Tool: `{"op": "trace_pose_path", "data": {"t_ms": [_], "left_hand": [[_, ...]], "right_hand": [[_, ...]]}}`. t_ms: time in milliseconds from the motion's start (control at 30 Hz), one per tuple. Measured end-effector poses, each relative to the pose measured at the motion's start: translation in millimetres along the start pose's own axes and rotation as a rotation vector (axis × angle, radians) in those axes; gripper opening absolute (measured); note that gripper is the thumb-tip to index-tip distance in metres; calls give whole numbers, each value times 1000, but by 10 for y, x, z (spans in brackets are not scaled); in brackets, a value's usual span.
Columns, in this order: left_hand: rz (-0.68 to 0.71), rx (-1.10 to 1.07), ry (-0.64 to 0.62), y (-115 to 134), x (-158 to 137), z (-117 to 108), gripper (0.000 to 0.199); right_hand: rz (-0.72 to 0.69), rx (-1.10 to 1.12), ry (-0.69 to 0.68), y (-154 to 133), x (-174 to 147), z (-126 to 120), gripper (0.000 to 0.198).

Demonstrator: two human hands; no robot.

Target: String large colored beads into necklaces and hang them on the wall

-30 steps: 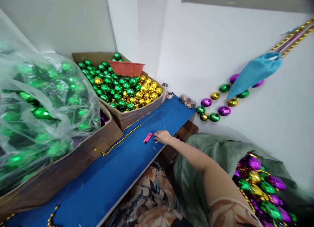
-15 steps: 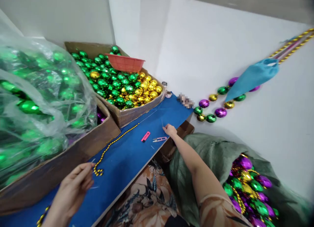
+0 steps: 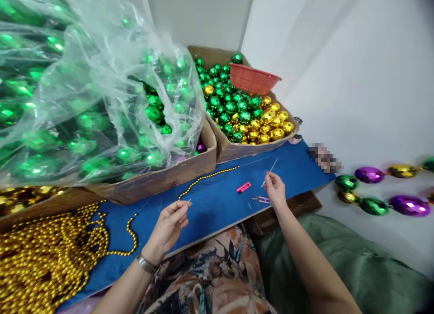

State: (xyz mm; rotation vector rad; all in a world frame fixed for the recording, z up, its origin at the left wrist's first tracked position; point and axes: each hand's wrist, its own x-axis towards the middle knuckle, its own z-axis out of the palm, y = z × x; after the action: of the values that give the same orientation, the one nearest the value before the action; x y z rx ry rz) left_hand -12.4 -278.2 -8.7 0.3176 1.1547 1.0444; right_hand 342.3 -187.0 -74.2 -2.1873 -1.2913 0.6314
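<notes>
My left hand (image 3: 172, 221) is closed in a pinch above the blue table (image 3: 206, 214), and a short pale tip sticks out from its fingertips. A gold bead string (image 3: 210, 174) runs from behind those fingers toward the right, ending in a thin clear thread. My right hand (image 3: 276, 190) is closed on a thin pale needle-like stick (image 3: 273, 165), which slants up from the fingertips. Close to the right hand lie pink thread snips (image 3: 262, 199) and a small pink rectangular piece (image 3: 243, 187) with a dark end.
A cardboard box (image 3: 251, 150) of green and gold balls stands behind, holding a red basket (image 3: 254, 78). Clear plastic bags (image 3: 111, 101) of green balls fill the left. Many gold bead strands (image 3: 47, 246) pile at front left. A ball garland (image 3: 375, 203) hangs right, above green cloth (image 3: 325, 255).
The view has swung left, bringing the piled gold strands into sight. My left hand has moved along the bead string toward the right hand. The right hand has lifted the needle-like stick.
</notes>
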Motion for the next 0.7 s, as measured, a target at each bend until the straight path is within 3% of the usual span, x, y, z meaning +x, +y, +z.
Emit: {"op": "trace_pose_path", "data": {"t_ms": [67, 133, 233, 400, 700], "left_hand": [[-5, -23, 11, -15, -18, 16, 35], [16, -54, 1, -28, -40, 42, 34], [50, -96, -18, -43, -82, 74, 31], [74, -126, 14, -47, -154, 61, 30], [100, -155, 24, -31, -198, -22, 26]], "right_hand": [[-103, 180, -20, -341, -326, 103, 33], [-253, 667, -116, -690, -698, 205, 30], [-355, 907, -276, -1083, -1204, 338, 25], [-549, 884, -304, -1243, -1605, 502, 11], [-775, 755, -255, -1317, -1688, 586, 13]]}}
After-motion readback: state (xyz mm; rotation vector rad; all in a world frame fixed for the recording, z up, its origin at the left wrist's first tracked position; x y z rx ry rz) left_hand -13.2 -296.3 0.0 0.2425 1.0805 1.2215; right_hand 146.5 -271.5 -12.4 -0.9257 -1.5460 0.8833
